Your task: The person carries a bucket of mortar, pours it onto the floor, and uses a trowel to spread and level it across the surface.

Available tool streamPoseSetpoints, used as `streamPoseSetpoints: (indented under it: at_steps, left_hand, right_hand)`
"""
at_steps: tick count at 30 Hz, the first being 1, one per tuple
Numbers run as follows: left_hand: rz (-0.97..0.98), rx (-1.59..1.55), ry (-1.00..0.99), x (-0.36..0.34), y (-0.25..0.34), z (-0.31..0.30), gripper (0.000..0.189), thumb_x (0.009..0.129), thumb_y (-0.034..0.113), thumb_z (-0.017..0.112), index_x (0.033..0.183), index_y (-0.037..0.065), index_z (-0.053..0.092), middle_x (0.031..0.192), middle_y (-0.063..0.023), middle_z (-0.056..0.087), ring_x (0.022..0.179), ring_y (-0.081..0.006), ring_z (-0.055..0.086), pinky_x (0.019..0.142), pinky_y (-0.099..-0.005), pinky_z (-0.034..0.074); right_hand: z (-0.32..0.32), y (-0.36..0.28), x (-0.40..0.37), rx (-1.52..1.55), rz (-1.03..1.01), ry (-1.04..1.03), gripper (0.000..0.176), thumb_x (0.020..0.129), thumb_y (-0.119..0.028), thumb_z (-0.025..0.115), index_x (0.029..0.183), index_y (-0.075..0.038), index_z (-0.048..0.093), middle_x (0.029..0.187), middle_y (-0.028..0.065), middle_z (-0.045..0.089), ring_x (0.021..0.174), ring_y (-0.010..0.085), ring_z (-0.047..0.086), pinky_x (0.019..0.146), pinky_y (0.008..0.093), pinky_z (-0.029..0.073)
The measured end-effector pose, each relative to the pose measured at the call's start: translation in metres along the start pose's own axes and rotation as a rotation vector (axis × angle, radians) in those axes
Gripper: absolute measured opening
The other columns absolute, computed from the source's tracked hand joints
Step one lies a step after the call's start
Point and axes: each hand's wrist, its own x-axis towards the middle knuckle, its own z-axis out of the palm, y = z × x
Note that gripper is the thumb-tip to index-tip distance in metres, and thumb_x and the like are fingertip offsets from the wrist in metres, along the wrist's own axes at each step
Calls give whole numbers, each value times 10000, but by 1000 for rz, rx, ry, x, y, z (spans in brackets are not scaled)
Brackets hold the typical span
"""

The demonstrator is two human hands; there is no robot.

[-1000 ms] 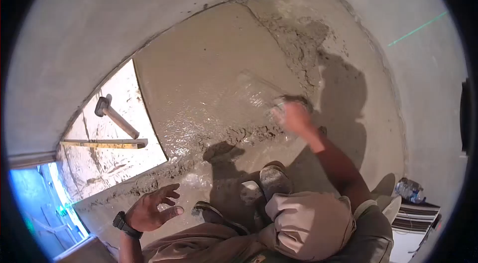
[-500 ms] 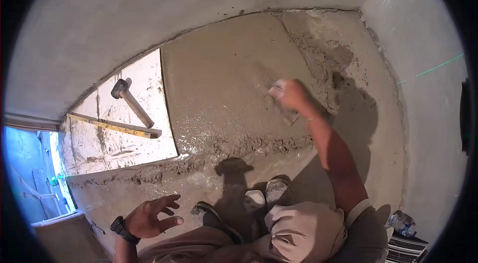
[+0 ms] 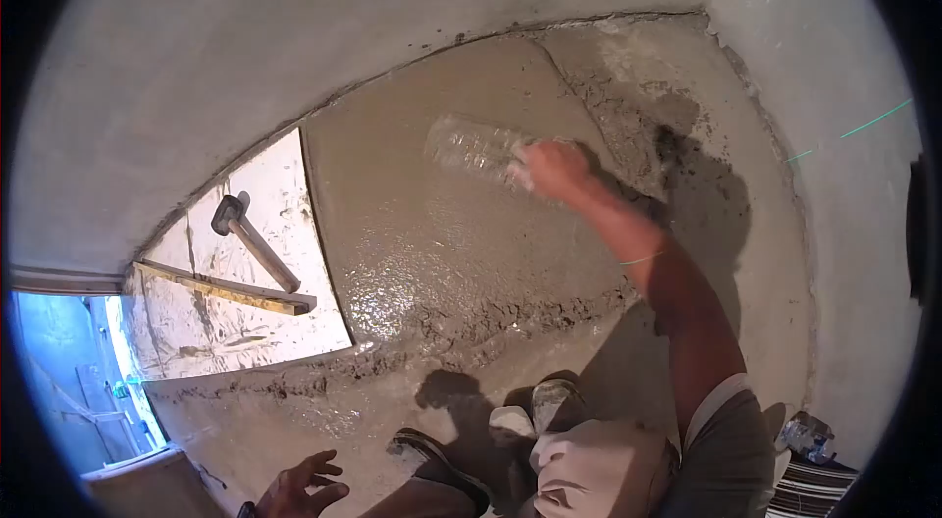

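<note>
My right hand is closed round the handle of a plastering trowel, with the arm stretched out over the floor. The trowel's blade is smeared by motion and lies against the wet mortar, left of the hand. At the bottom edge, my left hand hangs above the floor with its fingers apart and nothing in them; its wrist is cut off by the frame.
A pale tile on the left carries a club hammer and a yellow wooden strip. Rough mortar edges the wet area. A plastic bottle stands at lower right. A green laser line marks the right wall.
My right hand has swung the trowel left and up across the mortar. My left hand sits lower in view, and the whole scene has shifted slightly as my head moved.
</note>
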Motion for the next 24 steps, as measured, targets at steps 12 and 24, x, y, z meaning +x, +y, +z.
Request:
streamPoseSetpoints:
  at_steps: [12,24]
  left_hand:
    - [-231,-36,73,-19,-17,13,610,874,323,698,1380,73,465,1130,-167,661,1003,-255,655,826,-371,530]
    - [-216,-40,40,-5,2,7,601,884,316,684,1383,66,460,1138,-165,659,995,-238,650,813,-362,524]
  right_hand:
    - [-16,114,100,258,557,332,414,830,-374,672,1071,-40,637,1072,201,664,992,401,630,846,479,503]
    - [-21,-86,5,334,27,-288,318,901,-343,595,1045,-63,644,956,157,686,889,354,669,798,478,507]
